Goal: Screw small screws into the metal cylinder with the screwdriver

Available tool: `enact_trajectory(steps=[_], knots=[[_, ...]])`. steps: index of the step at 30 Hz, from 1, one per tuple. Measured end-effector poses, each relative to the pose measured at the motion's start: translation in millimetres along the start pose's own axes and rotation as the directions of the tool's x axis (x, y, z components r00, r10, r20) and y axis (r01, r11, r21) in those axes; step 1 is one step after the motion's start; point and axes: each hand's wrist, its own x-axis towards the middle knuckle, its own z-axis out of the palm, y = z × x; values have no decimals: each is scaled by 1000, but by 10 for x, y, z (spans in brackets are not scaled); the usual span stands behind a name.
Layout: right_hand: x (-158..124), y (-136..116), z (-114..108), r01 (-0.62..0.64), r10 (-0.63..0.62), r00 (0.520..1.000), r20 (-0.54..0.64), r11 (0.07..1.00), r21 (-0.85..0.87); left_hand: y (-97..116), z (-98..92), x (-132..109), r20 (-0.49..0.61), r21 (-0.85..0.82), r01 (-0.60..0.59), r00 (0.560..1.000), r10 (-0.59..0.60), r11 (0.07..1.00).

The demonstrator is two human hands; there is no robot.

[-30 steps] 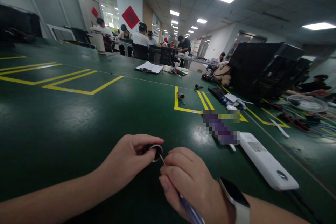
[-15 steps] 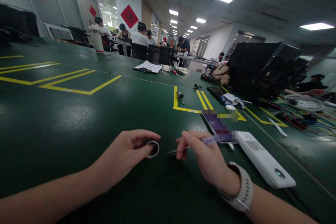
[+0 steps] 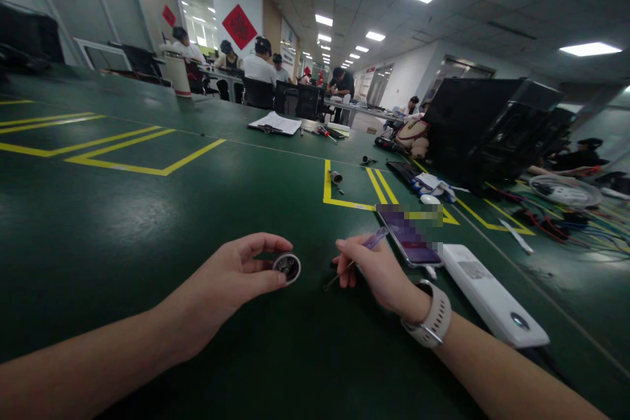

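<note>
My left hand (image 3: 241,272) grips a short round metal part (image 3: 287,267) between thumb and fingers. Its open end is turned towards me, and dark detail shows inside the rim. To the right, my right hand (image 3: 377,269) is closed round a thin screwdriver (image 3: 375,238) with a see-through purple handle. The shaft slants down and left to a dark tip above the green table, apart from the metal part. Whether a tiny screw sits on that tip is too small to tell. A similar metal cylinder (image 3: 336,177) lies farther off inside yellow tape, with small bits near it.
Right of my right hand lie a phone (image 3: 401,233) and a white power bank (image 3: 492,295). Beyond them are a cloth (image 3: 436,185), a black case (image 3: 482,131) and tangled cables (image 3: 556,223). A clipboard with paper (image 3: 275,123) and a cup (image 3: 177,73) stand farther back.
The metal part has turned in my left hand, so its inside shows more. My right hand has shifted slightly left, and the screwdriver now slants more steeply with its tip lower.
</note>
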Motion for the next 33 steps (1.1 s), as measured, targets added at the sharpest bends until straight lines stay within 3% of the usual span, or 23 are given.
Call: enact_trajectory(steps=[6,14,19,23,26,29,33], knots=[[-22,17,55,44,-47,998,-40,996,-81,-2,3,1,-30,-12,-31,999,31,999],[-51,1,68,11,-8,1000,-12,946,324,18,10,-10,-29,-14,-58,998,57,998],[-153,-54,151,138,-148,989,-11,889,437,-19,16,-5,3,-15,-82,997,82,997],[-232,-48,178,320,-321,946,-42,911,258,-33,33,-9,14,-19,-112,994,112,994],[-308,-76,188,424,-425,905,-24,905,-47,-31,49,-16,45,-16,-130,990,131,991],[-386,-124,219,477,-498,867,36,805,-352,-43,58,-24,72,-3,-148,986,148,989],[-446,-134,266,609,-631,762,146,621,-494,-93,52,-21,81,11,-176,981,174,984]])
